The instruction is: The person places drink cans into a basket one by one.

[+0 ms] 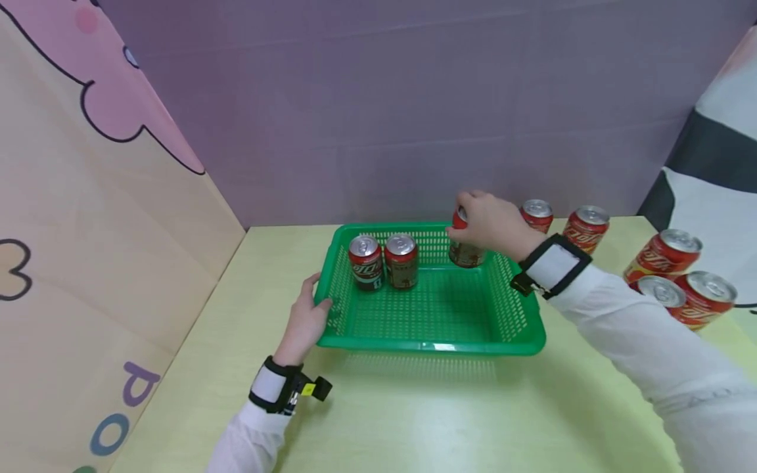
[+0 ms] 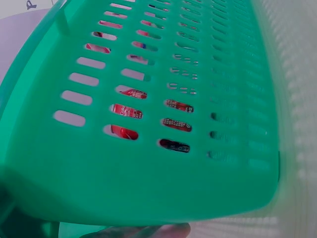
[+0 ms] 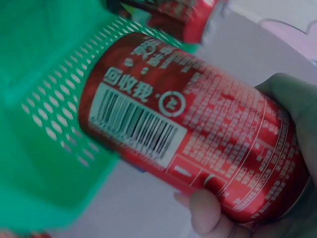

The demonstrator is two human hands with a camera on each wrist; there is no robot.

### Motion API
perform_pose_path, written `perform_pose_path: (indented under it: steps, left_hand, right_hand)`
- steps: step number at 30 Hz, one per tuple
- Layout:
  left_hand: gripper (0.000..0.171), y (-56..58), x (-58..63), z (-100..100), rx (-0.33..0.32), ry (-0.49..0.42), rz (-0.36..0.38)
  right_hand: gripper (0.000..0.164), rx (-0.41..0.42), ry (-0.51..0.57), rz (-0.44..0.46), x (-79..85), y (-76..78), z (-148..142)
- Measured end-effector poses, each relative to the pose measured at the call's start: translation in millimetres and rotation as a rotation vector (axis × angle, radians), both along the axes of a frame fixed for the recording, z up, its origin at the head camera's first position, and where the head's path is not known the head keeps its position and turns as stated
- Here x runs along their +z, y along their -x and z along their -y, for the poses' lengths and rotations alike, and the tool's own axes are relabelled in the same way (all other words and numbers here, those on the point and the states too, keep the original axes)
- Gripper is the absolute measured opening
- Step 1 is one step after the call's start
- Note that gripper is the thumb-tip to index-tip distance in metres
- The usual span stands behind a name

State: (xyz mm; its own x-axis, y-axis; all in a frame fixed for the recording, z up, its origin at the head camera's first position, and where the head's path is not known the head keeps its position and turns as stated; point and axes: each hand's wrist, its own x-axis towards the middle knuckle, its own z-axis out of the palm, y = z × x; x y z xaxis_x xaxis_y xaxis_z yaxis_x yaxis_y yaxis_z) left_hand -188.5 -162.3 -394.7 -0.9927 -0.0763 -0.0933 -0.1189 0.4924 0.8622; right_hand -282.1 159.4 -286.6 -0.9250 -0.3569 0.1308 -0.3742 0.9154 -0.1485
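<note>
Gripping a can (image 1: 466, 255), the right hand (image 1: 493, 225) curls round it at the green basket's (image 1: 432, 349) far right; left hand (image 1: 309, 316) clasps the rim. Pale-yellow table (image 1: 207, 368) beneath, purplish cloth (image 1: 378, 118) behind!

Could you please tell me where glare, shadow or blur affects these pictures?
Head view: pale glare on the table and a bright glint on the front rim of the green basket; left wrist view: a washed-out strip along the right edge, the left hand's fingers shadowed below; right wrist view: the held can has soft small print, and another can beyond looks blurred.
</note>
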Motion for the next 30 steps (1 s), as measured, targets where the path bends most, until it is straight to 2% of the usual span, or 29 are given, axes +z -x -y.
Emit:
perform_pose_path:
  steps: [13,24,30]
  left_hand:
    - [0.057,1.1,0.9,0.7,-0.005,0.000,0.000]
    - [0.058,0.4,0.9,-0.2,0.006,0.002,0.005]
    - [0.057,-0.2,0.6,1.0,0.001,-0.004,0.004]
  right_hand:
    - [0.043,0.145,-0.055,0.082,-49.5,25.6,36.6]
    - [0.058,0.173,-0.063,0.141,-67.4,31.6,40.1]
    - [0.054,0.179,-0.101,0.119,-74.2,28.2,43.6]
